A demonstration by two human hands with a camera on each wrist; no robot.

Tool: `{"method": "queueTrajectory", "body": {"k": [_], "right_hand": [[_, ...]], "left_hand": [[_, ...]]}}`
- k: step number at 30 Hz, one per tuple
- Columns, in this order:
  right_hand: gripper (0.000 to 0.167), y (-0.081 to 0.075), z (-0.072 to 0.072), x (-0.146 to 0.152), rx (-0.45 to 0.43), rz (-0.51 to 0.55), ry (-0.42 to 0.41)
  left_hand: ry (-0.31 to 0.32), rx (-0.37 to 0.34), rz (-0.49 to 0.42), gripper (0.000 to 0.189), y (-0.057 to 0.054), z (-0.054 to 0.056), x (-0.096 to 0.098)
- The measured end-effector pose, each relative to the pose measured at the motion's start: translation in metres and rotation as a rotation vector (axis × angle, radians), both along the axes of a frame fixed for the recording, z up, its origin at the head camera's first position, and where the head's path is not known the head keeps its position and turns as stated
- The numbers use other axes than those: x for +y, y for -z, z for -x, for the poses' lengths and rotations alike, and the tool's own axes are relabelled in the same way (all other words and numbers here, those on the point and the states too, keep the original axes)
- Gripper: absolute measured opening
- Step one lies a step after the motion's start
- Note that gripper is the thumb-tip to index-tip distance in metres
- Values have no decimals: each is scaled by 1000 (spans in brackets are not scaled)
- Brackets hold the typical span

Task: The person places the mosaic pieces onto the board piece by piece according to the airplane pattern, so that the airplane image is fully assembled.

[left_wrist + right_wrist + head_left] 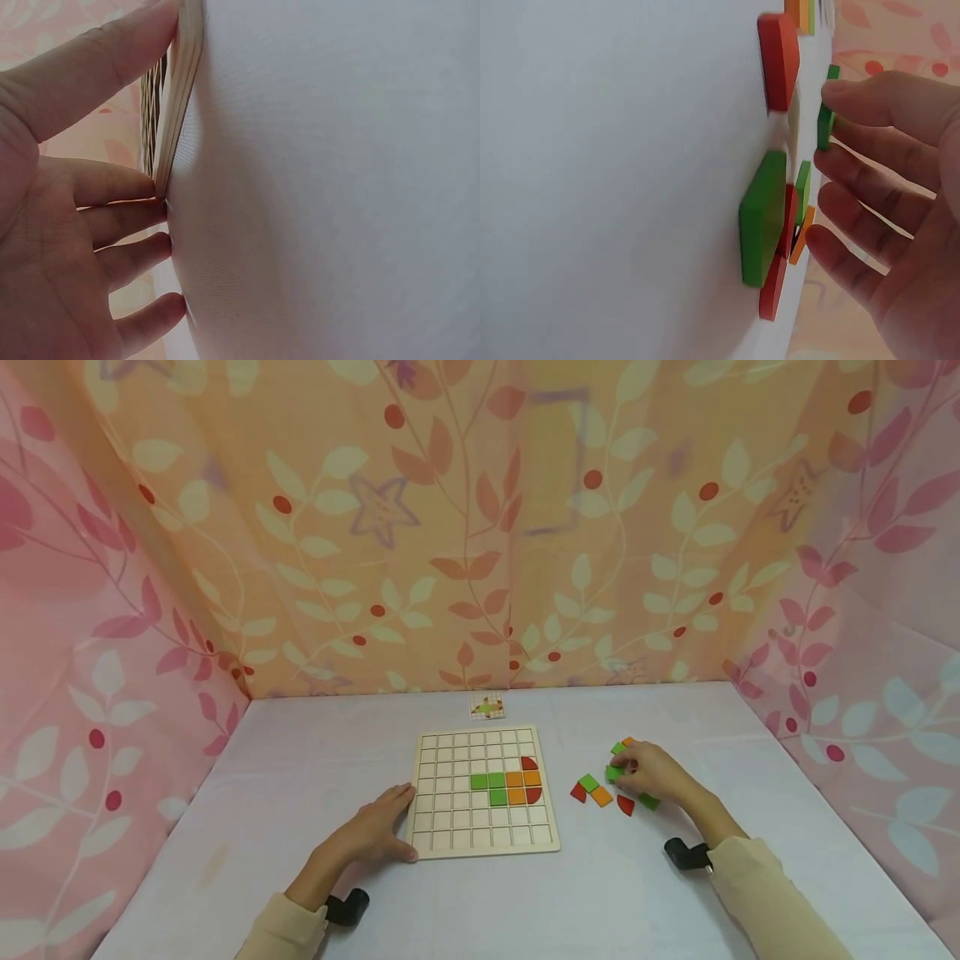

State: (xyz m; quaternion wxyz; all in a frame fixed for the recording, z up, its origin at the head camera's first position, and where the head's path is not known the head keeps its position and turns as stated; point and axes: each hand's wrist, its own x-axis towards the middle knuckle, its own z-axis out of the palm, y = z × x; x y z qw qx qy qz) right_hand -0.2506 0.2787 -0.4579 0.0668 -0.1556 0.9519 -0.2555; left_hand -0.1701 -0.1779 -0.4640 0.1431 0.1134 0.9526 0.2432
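In the head view, a wooden grid board [450, 817] lies on the table with green, orange and red tiles at its right side. My left hand [375, 825] rests at the board's left edge, thumb by the near corner and fingers spread fairly straight; the left wrist view has the fingertips down at the edge and the cloth. To the right of the board, my right hand [658, 772] pinches a green square tile [826, 112] between thumb and fingers. Around and under it lie loose tiles, among them a red quarter-round tile [626, 806] and a green tile [761, 221].
A small pattern card [487, 706] lies behind the board. Between board and right hand sit a green tile [588, 782], an orange tile [602, 796] and a red tile [578, 792]. Patterned cloth [465, 527] hangs at the back and sides of the white table [300, 752].
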Motion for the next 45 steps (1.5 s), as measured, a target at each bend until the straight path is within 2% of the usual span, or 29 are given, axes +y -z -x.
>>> {"method": "queueTrajectory", "body": {"k": [14,21,28,45], "right_hand": [[24,2,-6,-18,89,138,-14],[22,1,-9,-29,54,187,4],[24,-4,-12,-41,40,184,22],[21,-9,-13,-64,88,206,-45]], "left_hand": [[-6,12,-1,101,-4,-1,1],[-11,9,-3,101,-5,-2,3],[-7,13,-5,102,-6,-2,2],[-14,1,-18,102,1,0,1]]}}
